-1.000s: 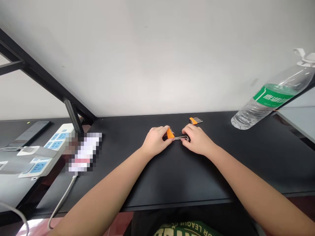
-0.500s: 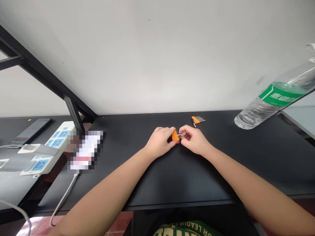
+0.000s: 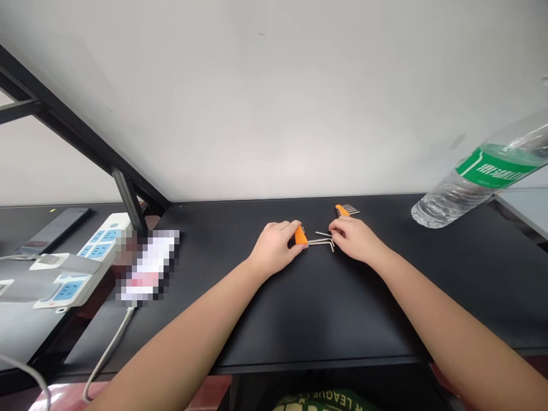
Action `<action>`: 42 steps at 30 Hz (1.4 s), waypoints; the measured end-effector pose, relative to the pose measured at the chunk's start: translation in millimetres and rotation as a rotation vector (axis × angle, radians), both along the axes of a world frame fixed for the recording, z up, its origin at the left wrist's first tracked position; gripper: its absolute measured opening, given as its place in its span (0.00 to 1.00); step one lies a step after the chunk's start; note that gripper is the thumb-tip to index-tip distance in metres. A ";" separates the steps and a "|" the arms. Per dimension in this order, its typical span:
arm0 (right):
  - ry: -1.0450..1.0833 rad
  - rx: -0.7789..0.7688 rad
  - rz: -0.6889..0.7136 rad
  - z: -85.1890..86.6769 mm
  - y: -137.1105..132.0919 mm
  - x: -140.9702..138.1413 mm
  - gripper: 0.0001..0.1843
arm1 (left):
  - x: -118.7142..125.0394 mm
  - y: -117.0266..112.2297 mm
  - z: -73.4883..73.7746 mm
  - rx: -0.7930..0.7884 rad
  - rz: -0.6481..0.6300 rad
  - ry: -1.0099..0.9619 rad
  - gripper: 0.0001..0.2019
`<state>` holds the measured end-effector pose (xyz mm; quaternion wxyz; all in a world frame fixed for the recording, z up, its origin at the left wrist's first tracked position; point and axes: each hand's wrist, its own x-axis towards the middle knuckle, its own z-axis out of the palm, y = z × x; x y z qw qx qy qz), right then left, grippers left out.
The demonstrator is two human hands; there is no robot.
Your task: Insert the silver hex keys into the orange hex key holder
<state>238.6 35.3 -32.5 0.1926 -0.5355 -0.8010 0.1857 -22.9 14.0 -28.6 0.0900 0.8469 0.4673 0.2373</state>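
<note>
My left hand (image 3: 274, 246) is closed, with thumb and fingers pinching an orange hex key holder (image 3: 301, 235) just above the black table. Long hex keys (image 3: 320, 242) stick out from the holder's right side, their bent ends near my right fingertips. A separate hex key (image 3: 322, 233) points left from the pinched fingers of my right hand (image 3: 357, 238), clear of the holder. Just behind that hand lies a second orange holder (image 3: 342, 210) with several hex keys fanned to the right, partly covered by the hand.
A big water bottle (image 3: 454, 191) with a green label stands tilted in view at the right. On the left are a blurred-out phone (image 3: 150, 260) on a white cable, a power strip (image 3: 88, 257) with plugs, and a dark phone (image 3: 55, 228). A wall rises behind the table (image 3: 274, 331).
My right hand has moved right, away from the left, and a hex key now shows in its fingers. Two hex keys reach farther out of the holder. The left hand hardly moved.
</note>
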 end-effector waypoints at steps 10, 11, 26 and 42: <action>-0.082 0.024 0.234 6.4 -27.1 -20.9 0.07 | -0.4 0.1 -3.2 0.040 -0.014 -0.036 0.20; -0.087 0.036 0.240 6.0 -27.2 -21.5 0.06 | -0.2 -0.2 -3.3 0.041 -0.022 -0.042 0.20; 0.522 0.007 0.169 14.1 -33.7 -36.7 0.02 | 4.8 -5.1 -5.9 0.116 -0.121 -0.163 0.22; 0.419 0.077 0.255 7.1 -29.8 -29.0 0.22 | 8.9 -8.4 -2.0 0.152 -0.142 -0.127 0.23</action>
